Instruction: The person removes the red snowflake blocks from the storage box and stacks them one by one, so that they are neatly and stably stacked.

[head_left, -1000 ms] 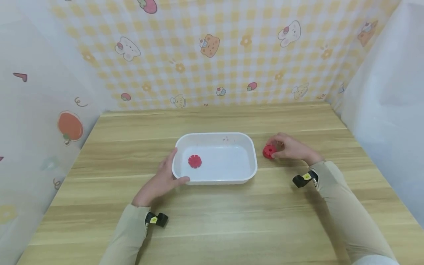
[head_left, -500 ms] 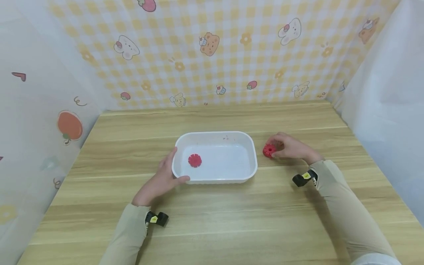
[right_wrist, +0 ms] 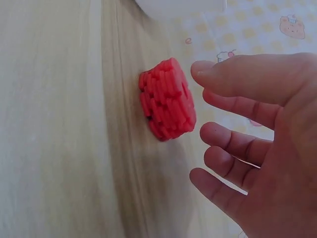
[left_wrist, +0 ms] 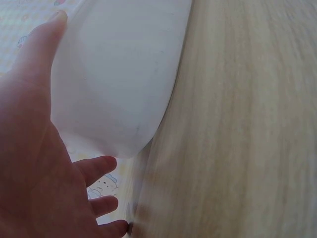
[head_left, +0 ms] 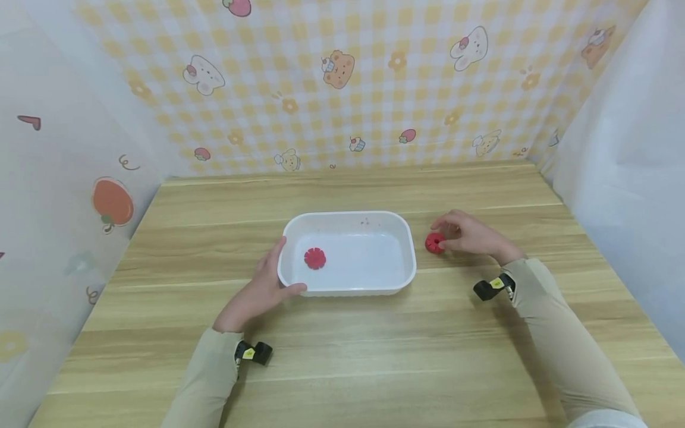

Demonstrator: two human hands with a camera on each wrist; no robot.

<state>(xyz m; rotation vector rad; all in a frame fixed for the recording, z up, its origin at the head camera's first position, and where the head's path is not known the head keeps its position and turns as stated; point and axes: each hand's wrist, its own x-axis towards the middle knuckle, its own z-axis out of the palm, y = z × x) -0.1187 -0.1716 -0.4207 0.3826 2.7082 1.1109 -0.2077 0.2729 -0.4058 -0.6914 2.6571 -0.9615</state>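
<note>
A white rectangular tub (head_left: 346, 292) stands mid-table. My left hand (head_left: 260, 292) rests against its left end, thumb along the near rim and fingers spread at the side; the left wrist view shows the tub's outer wall (left_wrist: 116, 69) beside the thumb. Inside the tub lies one flat red notched disc (head_left: 314, 258). To its right, a short stack of red snowflake discs (head_left: 431, 244) sits on the table. My right hand (head_left: 473, 235) hovers just beside and above the stack. In the right wrist view, its loosely bent fingers are apart from the disc stack (right_wrist: 168, 101).
The wood-grain table (head_left: 353, 362) extends around the tub. A yellow checked cloth (head_left: 369, 89) with cartoon prints hangs at the back. White sheets stand at the left and right sides. Each wrist carries a small black camera (head_left: 487, 290).
My right hand has let go of the disc stack, its fingers parting and lifting slightly up and right. The left hand and tub stay put.
</note>
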